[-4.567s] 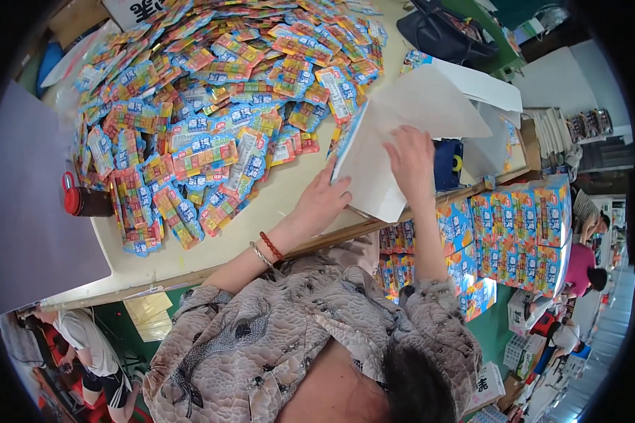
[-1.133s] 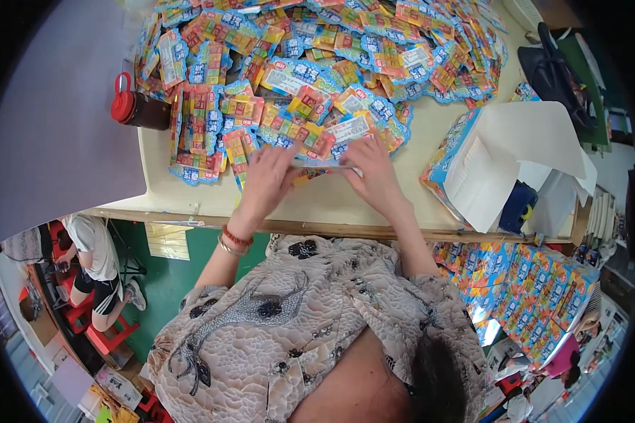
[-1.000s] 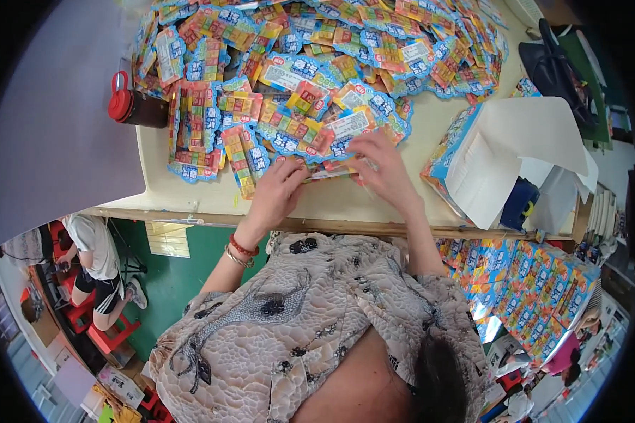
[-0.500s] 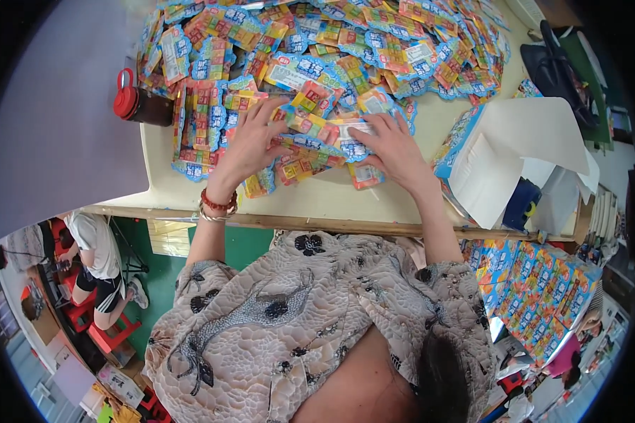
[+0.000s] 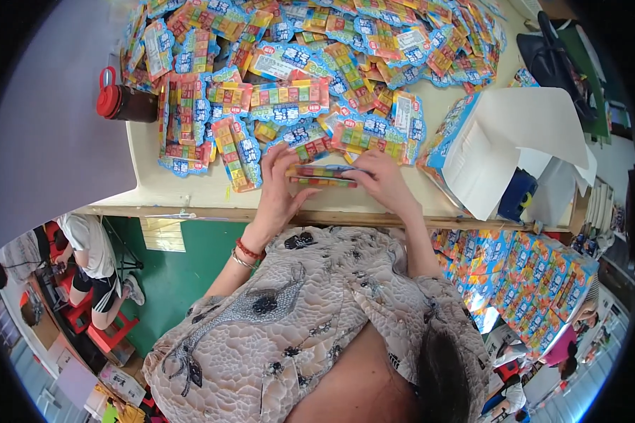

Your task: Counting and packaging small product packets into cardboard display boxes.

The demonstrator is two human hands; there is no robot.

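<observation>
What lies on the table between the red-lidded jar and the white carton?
In the head view, a heap of colourful packets covers the table between the jar and the carton.

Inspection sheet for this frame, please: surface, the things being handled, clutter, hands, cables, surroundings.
Surface: pale table with a wooden front edge, mostly covered.
Things handled: small stack of colourful flat packets, held edge-on between both hands near the front edge.
Clutter: big heap of loose packets; dark jar with red lid; open white carton; black bag.
Hands: left hand and right hand both press on the stack's ends.
Cables: nothing seen.
Surroundings: rows of packed packets below the table; another person on a red stool.
</observation>
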